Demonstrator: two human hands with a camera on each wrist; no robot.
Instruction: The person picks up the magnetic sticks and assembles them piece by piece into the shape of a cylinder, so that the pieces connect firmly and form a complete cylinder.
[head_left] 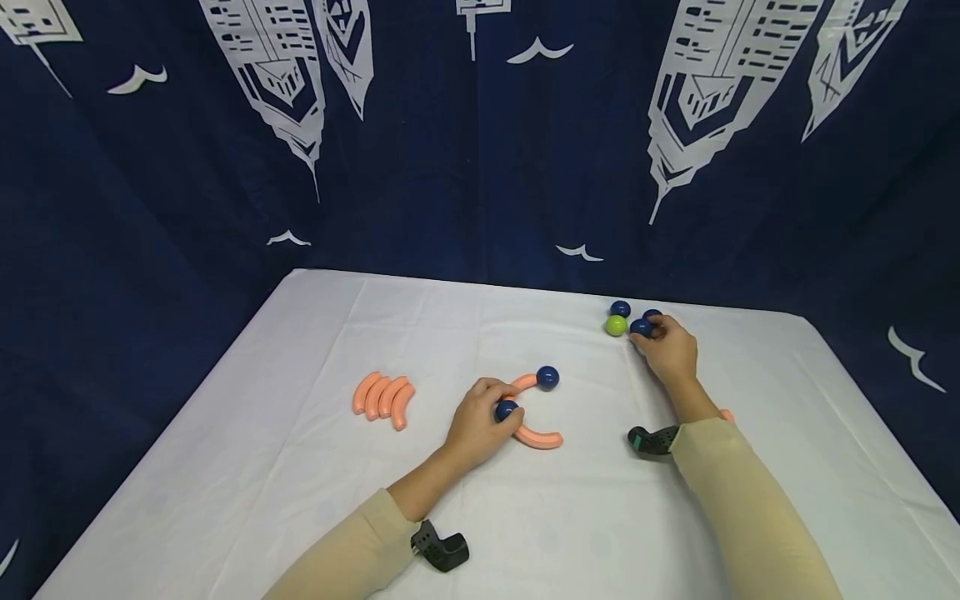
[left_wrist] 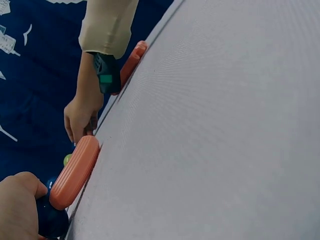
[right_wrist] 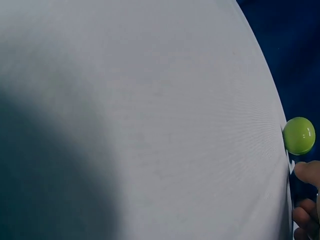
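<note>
My left hand (head_left: 477, 421) grips a dark blue ball (head_left: 507, 411) between thumb and fingers, near the middle of the white table. Two curved orange rods meet near that ball: the upper rod (head_left: 525, 382) ends at another blue ball (head_left: 547, 377), and the lower rod (head_left: 540, 439) bends off to the right. In the left wrist view a ribbed orange rod (left_wrist: 75, 172) touches the held ball (left_wrist: 52, 220). At the far right, my right hand (head_left: 670, 348) pinches a blue ball (head_left: 641, 327); its fingers partly cover a second blue ball (head_left: 652, 315).
Beside the right hand sit a green ball (head_left: 617, 325) and a blue ball (head_left: 620, 309), near the table's back edge. Several curved orange rods (head_left: 384, 397) lie side by side on the left. An orange piece (head_left: 727, 414) peeks out behind the right sleeve. A dark patterned curtain hangs behind.
</note>
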